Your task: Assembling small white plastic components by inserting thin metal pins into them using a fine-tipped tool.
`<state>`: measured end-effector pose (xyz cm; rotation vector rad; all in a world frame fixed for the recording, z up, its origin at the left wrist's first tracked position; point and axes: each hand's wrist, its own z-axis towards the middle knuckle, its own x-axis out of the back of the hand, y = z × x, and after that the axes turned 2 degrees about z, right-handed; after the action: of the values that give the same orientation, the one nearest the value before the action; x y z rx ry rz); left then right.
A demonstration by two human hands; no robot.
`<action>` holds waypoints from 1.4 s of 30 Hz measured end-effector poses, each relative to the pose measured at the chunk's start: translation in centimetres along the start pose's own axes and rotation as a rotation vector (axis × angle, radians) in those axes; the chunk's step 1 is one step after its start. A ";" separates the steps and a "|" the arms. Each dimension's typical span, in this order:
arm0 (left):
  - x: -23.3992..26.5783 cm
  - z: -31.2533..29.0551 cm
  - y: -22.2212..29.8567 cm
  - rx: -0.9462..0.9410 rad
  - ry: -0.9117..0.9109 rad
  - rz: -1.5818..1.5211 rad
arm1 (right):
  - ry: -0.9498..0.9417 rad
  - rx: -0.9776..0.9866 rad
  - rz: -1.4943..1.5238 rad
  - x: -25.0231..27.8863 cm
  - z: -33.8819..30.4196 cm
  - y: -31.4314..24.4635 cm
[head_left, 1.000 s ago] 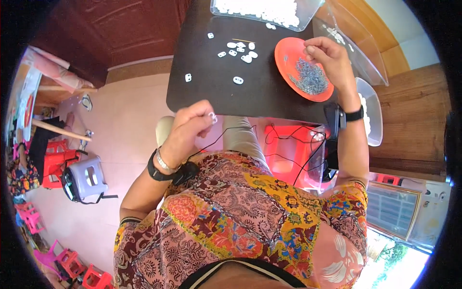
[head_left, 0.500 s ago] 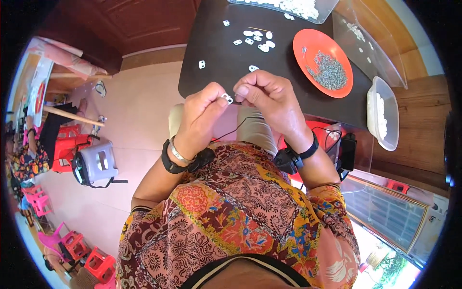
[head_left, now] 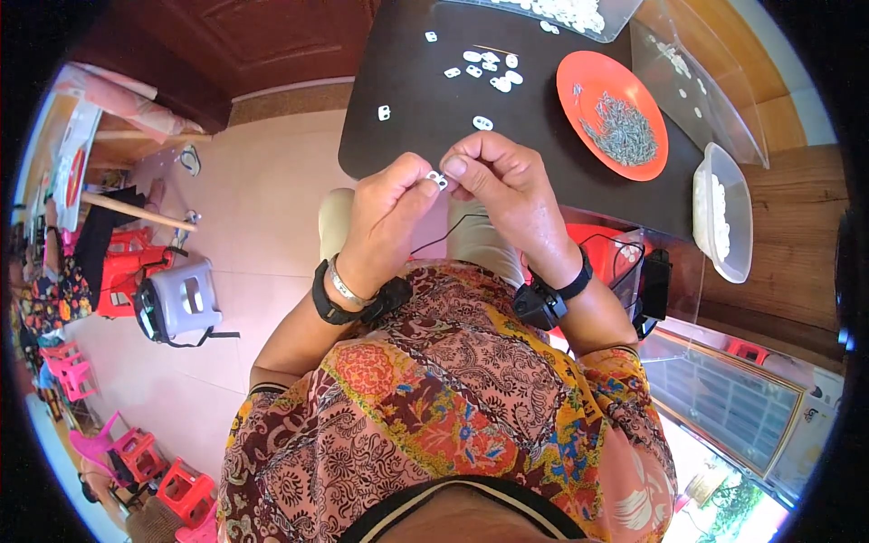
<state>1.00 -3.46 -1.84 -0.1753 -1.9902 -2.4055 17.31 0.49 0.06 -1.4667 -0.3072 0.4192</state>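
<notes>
Between the thumb and forefinger of my left hand [head_left: 391, 213] is a small white plastic piece with holes [head_left: 438, 180]. My right hand [head_left: 498, 188] is pinched close beside it, fingertips at the piece's right edge. What the right fingertips hold, if anything, is too small to make out. Both hands are over my lap at the near edge of the dark table [head_left: 412, 81]. Several similar white pieces [head_left: 473, 71] lie scattered on the tabletop, one of them [head_left: 482, 123] just beyond my right hand. An orange-red plate [head_left: 579, 107] holds a heap of small grey metal parts [head_left: 625, 131].
A clear tray of white pieces [head_left: 566, 13] stands at the table's far end, and a white tub [head_left: 739, 217] sits at its right edge. A thin stick [head_left: 491, 48] lies among the pieces. On the floor to the left are a grey stool [head_left: 184, 299] and red stools [head_left: 186, 489].
My hands have come closer together, the right fingertips now meeting the white piece. The view has shifted slightly, and the things on the table look unmoved.
</notes>
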 end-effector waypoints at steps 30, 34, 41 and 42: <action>1.6 -1.2 -1.6 0.163 0.091 -0.244 | 0.162 0.199 -0.762 3.1 2.3 -1.6; 2.2 -1.1 -1.7 0.187 0.104 -0.312 | 0.147 0.196 -1.060 4.0 3.4 -1.0; 2.2 -1.3 -1.6 0.182 0.064 -0.320 | 0.118 0.140 -1.206 3.8 4.0 -0.4; 2.2 -1.4 -1.6 0.181 0.061 -0.317 | 0.121 0.140 -1.204 3.8 3.9 -0.4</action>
<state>-1.38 -4.38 -3.42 0.2309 -2.3453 -2.3399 18.97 5.71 0.57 -0.9378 -0.9528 -0.6054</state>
